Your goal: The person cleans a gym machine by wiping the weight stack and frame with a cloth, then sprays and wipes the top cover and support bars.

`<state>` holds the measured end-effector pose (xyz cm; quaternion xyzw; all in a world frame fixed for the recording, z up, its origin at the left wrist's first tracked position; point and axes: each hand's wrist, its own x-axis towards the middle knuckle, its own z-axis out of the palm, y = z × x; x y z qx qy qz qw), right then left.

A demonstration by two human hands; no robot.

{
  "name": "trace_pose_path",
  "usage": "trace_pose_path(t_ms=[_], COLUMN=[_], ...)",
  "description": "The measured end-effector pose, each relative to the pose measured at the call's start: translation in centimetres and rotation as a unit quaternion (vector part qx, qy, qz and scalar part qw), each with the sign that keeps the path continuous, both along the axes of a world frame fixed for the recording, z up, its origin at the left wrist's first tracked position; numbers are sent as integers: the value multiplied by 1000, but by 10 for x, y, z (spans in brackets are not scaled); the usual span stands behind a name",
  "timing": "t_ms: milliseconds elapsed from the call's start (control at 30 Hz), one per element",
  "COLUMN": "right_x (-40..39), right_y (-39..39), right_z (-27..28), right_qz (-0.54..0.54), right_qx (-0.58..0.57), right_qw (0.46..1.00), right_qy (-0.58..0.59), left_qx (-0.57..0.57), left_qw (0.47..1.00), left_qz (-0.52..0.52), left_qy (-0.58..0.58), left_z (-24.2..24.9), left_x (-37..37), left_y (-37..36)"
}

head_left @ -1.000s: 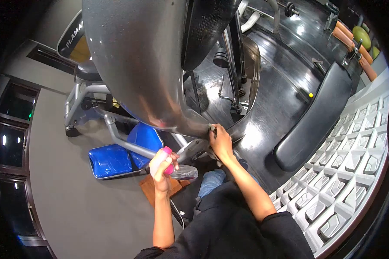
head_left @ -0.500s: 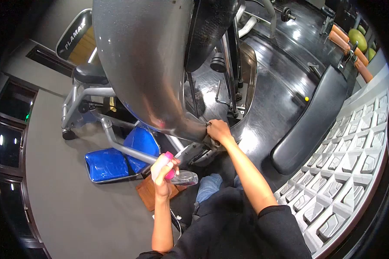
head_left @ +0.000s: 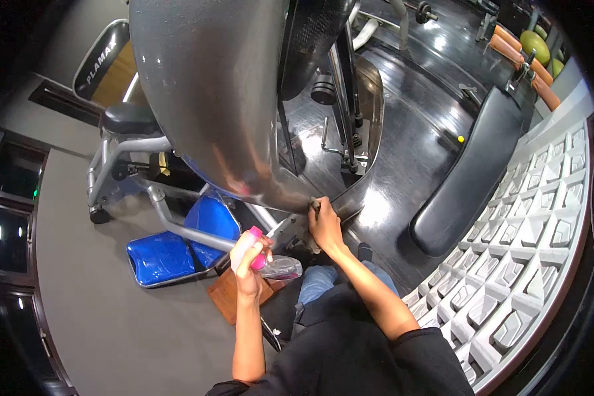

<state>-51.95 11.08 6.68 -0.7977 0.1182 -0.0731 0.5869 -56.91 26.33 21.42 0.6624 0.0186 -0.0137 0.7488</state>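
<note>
My left hand [head_left: 247, 272] is closed around a spray bottle [head_left: 285, 267] with a pink trigger head and a clear body. The bottle lies tilted in my grip, its clear end toward my legs. My right hand [head_left: 326, 230] is at the lower tip of a big glossy grey machine cover [head_left: 211, 105]. Its fingers are bunched on a dark greyish cloth [head_left: 315, 206], mostly hidden by the hand, pressed against the cover's edge.
A folding chair with blue pads [head_left: 162, 256] stands at left, near a brown wooden block [head_left: 223, 294]. Behind it is a machine seat [head_left: 131, 119]. To the right are a black padded bench [head_left: 472, 175] and a white patterned panel [head_left: 508, 264]. A yellow ball [head_left: 461, 139] shows near the bench.
My right hand has shifted slightly left and down along the cover's lower edge, its wrist turning. The left hand keeps hold of the spray bottle. The view has shifted a little.
</note>
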Motion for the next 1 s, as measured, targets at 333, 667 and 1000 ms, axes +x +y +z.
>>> trace_pose_path(t_ms=[333,667,1000], right_x=[-7,-13,-6], right_y=[25,82,86], right_z=[110,18,78], right_qz=[-84,-276,-233], right_qx=[154,129,-132], right_qw=[975,953,907], right_qy=[-136,-6,-325], left_qx=[-17,-19,-27], left_qw=[999,994,988], left_qz=[-49,-109,-145], left_qy=[15,23,33], left_z=[5,-3,-8], left_x=[26,34,38], left_y=[25,84,124])
